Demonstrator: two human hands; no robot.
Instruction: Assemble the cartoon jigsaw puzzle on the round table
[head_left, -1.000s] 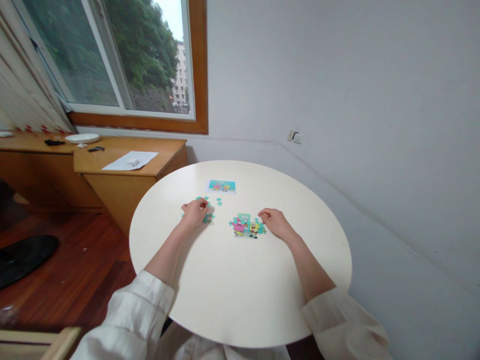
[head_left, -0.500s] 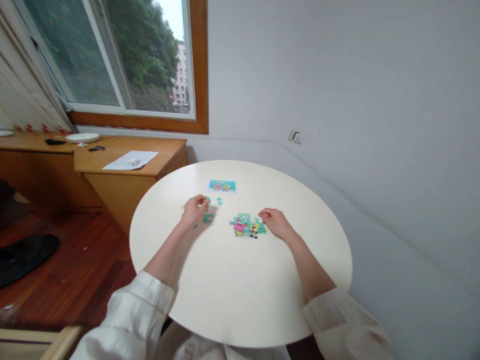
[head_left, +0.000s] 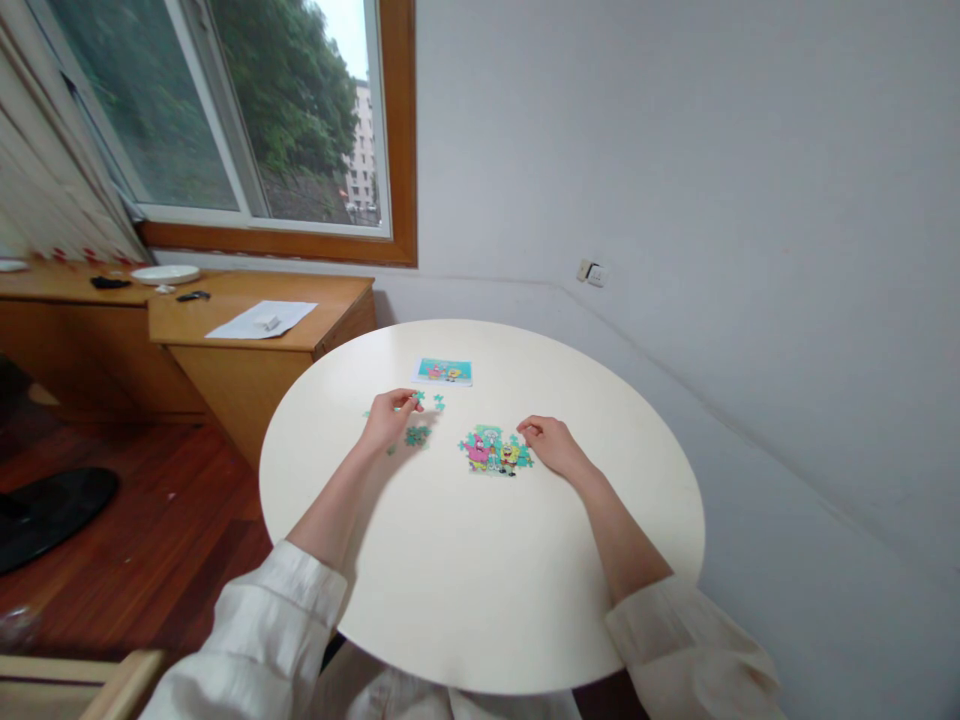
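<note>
A partly joined jigsaw puzzle with a pink, a pale and a yellow cartoon figure lies on the round white table. At its upper right edge is my right hand, fingers curled and pressed together; whether a piece sits in them is hidden. Left of the puzzle, my left hand pinches a small teal puzzle piece between thumb and fingertips. Loose puzzle pieces lie in a cluster under and beside that hand, and a pair of pieces rests just to its right.
Behind the pieces lies a picture card with the same cartoon figures. A wooden desk stands at the left with a paper sheet and a white plate on it. The wall runs close behind and right of the table.
My left fingertips and the piece in them have shifted very slightly up and right. My right hand and the joined puzzle stay where they were.
</note>
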